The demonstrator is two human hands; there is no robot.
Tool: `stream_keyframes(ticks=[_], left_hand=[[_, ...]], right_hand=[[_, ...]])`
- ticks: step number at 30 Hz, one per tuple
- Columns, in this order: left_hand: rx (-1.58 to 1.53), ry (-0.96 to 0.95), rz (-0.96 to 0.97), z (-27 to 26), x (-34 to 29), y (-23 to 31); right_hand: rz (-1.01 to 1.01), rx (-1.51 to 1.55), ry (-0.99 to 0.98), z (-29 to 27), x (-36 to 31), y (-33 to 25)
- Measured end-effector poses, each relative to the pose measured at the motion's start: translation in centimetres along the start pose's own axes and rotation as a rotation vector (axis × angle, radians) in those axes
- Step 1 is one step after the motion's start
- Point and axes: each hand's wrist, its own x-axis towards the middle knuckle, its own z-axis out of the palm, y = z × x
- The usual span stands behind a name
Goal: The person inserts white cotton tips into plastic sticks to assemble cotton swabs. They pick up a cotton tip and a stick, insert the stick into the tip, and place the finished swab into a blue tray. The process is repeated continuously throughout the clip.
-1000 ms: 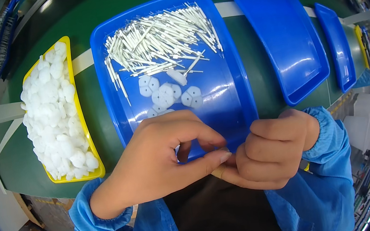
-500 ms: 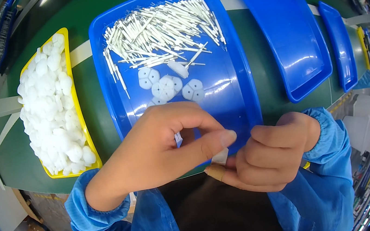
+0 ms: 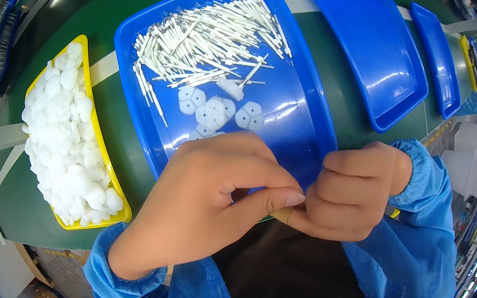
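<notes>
My left hand (image 3: 215, 200) is closed in a pinch, thumb tip against the forefinger. Its fingertips meet those of my right hand (image 3: 347, 195), whose fingers are curled in; whatever lies between them is hidden. A finger of the right hand wears a tan wrap. Both hands are over the near edge of a large blue tray (image 3: 315, 97). Inside it, beyond my hands, lie several translucent white plastic discs with small holes (image 3: 214, 113), some overlapping. A heap of thin white sticks with fine wire-like ends (image 3: 206, 38) fills the tray's far part.
To the left stands a yellow tray (image 3: 108, 154) heaped with small white rounded pieces (image 3: 65, 135). On the right are another blue tray (image 3: 378, 46) and a narrower blue tray (image 3: 439, 62). All stand on a green work surface (image 3: 346, 98) crossed by a white strip.
The left hand has moved slightly down and right, its fingertips closing against the right hand's. A small white piece seen between the hands before is now hidden.
</notes>
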Motion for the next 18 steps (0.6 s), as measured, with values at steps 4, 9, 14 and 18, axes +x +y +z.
stream_keyframes(ticks=[4,9,14,18], left_hand=[[0.067,0.069,-0.007,0.1,-0.7,1.1],[0.157,0.155,0.095,0.6,-1.2,1.6],[0.237,0.203,0.217,0.6,-1.7,1.6],[0.278,0.238,0.261,0.7,-1.9,1.7]], right_hand=[[0.085,0.052,-0.014,-0.4,-0.2,0.1],[0.159,0.064,-0.003,-0.8,-0.2,0.3],[0.208,0.050,0.070,-0.5,0.0,0.4],[0.249,0.046,0.143,-0.1,0.1,0.4]])
